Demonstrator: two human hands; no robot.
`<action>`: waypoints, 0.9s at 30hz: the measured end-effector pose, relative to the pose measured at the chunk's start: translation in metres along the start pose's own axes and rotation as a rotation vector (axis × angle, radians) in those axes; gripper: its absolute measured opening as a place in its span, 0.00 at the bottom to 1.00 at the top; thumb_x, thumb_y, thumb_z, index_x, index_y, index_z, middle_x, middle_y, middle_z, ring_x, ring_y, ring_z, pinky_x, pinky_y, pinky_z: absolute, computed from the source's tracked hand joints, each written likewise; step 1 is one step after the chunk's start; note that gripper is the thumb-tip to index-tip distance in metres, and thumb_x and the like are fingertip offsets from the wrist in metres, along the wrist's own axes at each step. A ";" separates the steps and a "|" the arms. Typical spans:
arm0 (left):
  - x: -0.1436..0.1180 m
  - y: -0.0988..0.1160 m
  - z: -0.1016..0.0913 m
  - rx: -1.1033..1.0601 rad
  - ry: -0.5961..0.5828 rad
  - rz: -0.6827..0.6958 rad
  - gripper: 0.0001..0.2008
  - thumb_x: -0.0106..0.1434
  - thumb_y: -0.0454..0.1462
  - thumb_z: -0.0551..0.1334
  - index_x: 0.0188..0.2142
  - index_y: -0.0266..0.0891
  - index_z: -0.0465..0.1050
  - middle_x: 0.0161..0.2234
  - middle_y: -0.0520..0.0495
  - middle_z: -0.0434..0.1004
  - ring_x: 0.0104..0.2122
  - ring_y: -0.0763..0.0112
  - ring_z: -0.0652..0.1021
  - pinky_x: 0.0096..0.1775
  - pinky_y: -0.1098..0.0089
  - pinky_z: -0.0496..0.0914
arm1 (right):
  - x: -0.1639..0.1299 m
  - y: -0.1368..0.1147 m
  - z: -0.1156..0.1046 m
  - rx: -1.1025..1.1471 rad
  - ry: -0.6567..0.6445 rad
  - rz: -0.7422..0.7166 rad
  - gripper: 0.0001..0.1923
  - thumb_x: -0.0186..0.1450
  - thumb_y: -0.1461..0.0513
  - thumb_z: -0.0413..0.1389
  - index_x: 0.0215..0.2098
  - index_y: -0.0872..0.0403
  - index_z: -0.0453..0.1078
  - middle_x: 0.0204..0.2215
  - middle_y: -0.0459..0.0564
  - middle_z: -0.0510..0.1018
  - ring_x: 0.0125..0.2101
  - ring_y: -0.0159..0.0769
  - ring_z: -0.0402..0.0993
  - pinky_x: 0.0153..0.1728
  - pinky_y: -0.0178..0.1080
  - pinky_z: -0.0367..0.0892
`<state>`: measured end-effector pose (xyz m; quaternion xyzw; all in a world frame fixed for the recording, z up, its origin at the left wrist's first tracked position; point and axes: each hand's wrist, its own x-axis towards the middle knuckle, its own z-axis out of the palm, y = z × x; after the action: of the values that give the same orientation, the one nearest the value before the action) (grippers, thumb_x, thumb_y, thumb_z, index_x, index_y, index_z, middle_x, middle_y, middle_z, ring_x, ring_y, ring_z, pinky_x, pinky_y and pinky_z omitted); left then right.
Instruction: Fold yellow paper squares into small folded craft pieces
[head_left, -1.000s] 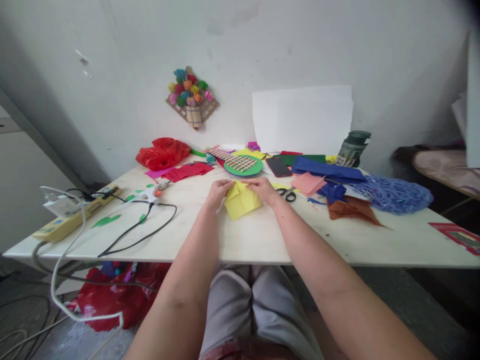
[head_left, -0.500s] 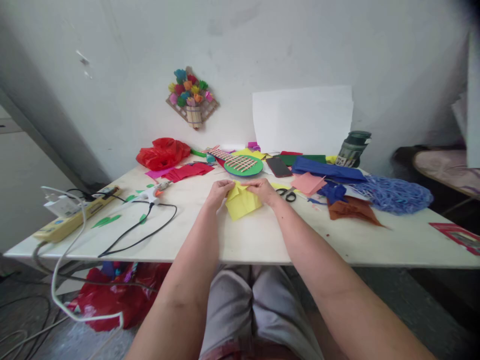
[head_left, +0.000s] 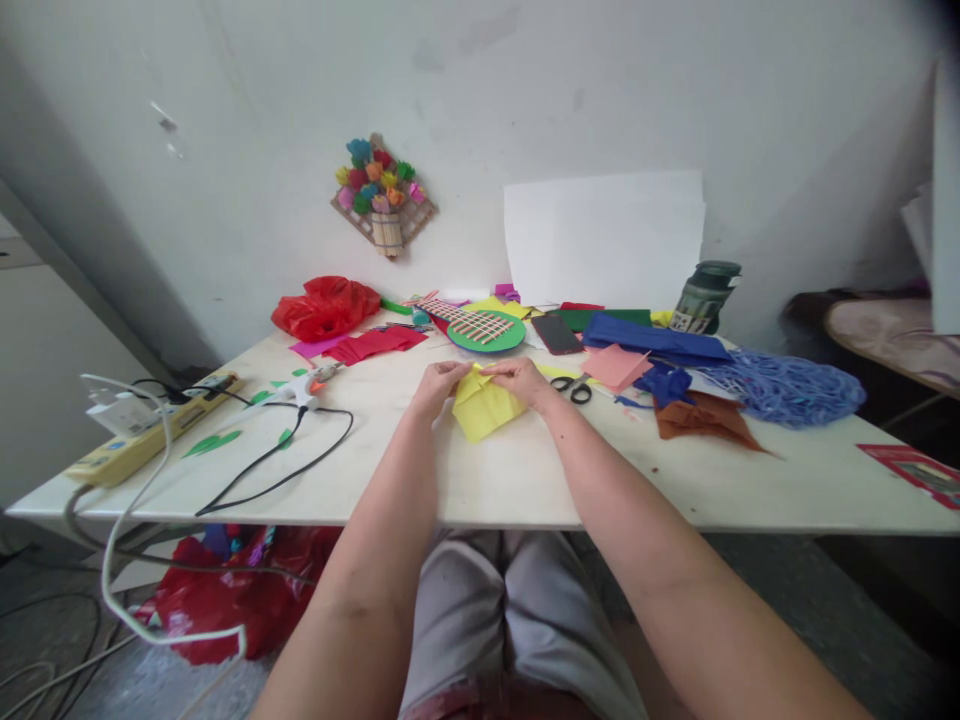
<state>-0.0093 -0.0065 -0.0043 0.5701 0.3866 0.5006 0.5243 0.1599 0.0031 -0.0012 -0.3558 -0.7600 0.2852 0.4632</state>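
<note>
A folded sheet of yellow paper (head_left: 484,410) lies on the white table (head_left: 525,480) in front of me. My left hand (head_left: 435,385) pinches its upper left edge. My right hand (head_left: 525,380) pinches the upper right edge, fingertips nearly meeting the left hand's at the top fold. Black scissors (head_left: 574,388) lie just right of my right hand. A pink paper square (head_left: 615,365) sits beyond them.
A glue gun (head_left: 307,382) with a black cord and a yellow power strip (head_left: 150,435) lie at the left. Red paper (head_left: 375,343), a red bag (head_left: 326,305), a green woven disc (head_left: 486,330), a phone (head_left: 557,333), blue and brown paper, and a jar (head_left: 705,297) crowd the back.
Both hands have shifted slightly along the top fold of the yellow paper, and the paper has turned a little. Nothing else moved.
</note>
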 end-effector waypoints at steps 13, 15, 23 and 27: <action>0.006 -0.004 0.001 0.286 0.150 0.116 0.16 0.48 0.47 0.59 0.23 0.34 0.67 0.17 0.53 0.65 0.17 0.79 0.63 0.20 0.76 0.56 | -0.005 -0.008 0.000 0.090 -0.015 0.096 0.13 0.52 0.57 0.54 0.27 0.59 0.74 0.25 0.49 0.75 0.29 0.35 0.69 0.31 0.37 0.62; 0.008 -0.005 0.002 0.381 0.176 0.150 0.16 0.49 0.47 0.58 0.23 0.34 0.67 0.17 0.53 0.65 0.18 0.79 0.63 0.20 0.77 0.56 | -0.004 -0.006 0.003 0.140 -0.001 0.128 0.12 0.49 0.58 0.57 0.27 0.59 0.74 0.25 0.49 0.75 0.28 0.34 0.68 0.32 0.36 0.62; 0.016 -0.013 0.000 0.601 0.220 0.277 0.16 0.52 0.47 0.54 0.26 0.35 0.69 0.19 0.52 0.66 0.20 0.76 0.65 0.22 0.77 0.57 | -0.005 -0.007 0.002 0.312 0.000 0.246 0.24 0.48 0.61 0.59 0.43 0.58 0.67 0.20 0.43 0.71 0.22 0.27 0.66 0.28 0.34 0.63; 0.014 -0.012 0.001 0.568 0.179 0.290 0.16 0.52 0.47 0.55 0.27 0.35 0.69 0.19 0.52 0.66 0.21 0.77 0.65 0.22 0.77 0.57 | -0.007 -0.006 0.001 0.445 -0.080 0.341 0.16 0.52 0.54 0.55 0.33 0.58 0.70 0.25 0.48 0.74 0.25 0.31 0.68 0.27 0.34 0.63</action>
<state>-0.0049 0.0086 -0.0134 0.6962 0.4702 0.4905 0.2315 0.1599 -0.0058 -0.0004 -0.3566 -0.6255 0.5327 0.4449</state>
